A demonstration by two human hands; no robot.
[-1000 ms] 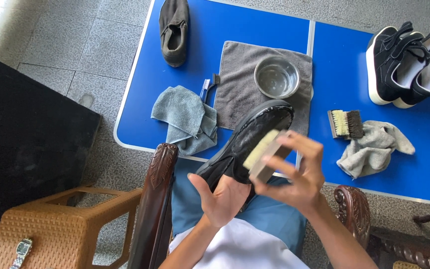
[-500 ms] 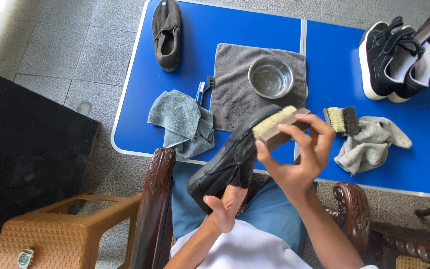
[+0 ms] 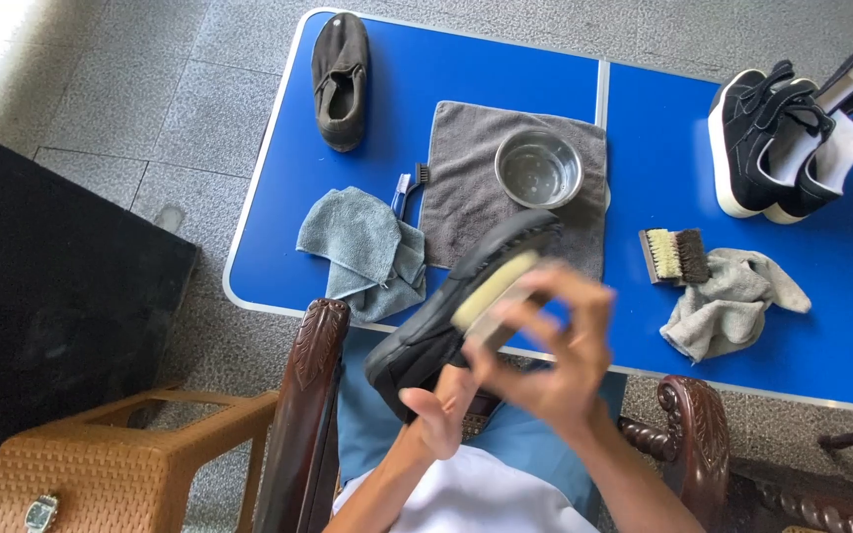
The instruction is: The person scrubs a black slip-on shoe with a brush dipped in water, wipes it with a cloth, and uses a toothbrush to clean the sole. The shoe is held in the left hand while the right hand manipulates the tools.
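just above the near edge of the blue worktop (image 3: 505,89), over my lap, i see the black shoe (image 3: 446,321) held tilted, its toe pointing up toward the steel bowl (image 3: 538,168). the left hand (image 3: 438,410) is under the heel end, fingers curled up around the shoe and gripping it. the right hand (image 3: 555,355) is closed around a pale-bristled brush (image 3: 496,291), which lies against the shoe's upper side; the hand is blurred, so i cannot make out its finger positions exactly.

on the worktop the bowl stands on a dark grey towel (image 3: 476,197). just to the left of the towel lies a small blue-handled brush (image 3: 407,190), touching a crumpled blue-grey cloth (image 3: 362,247) near the front left edge. at the far left corner lies a single dark slip-on shoe (image 3: 340,79), well apart from the rest. to the right of the towel a wooden two-tone brush (image 3: 675,255) lies beside a light grey rag (image 3: 728,301), the two touching. at the far right corner a pair of black sneakers (image 3: 782,138) with white soles stands together.

below the worktop i see carved wooden chair arms (image 3: 313,395) on either side of my lap, and a woven brown stool (image 3: 101,474) at the lower left on the tiled floor (image 3: 150,89).
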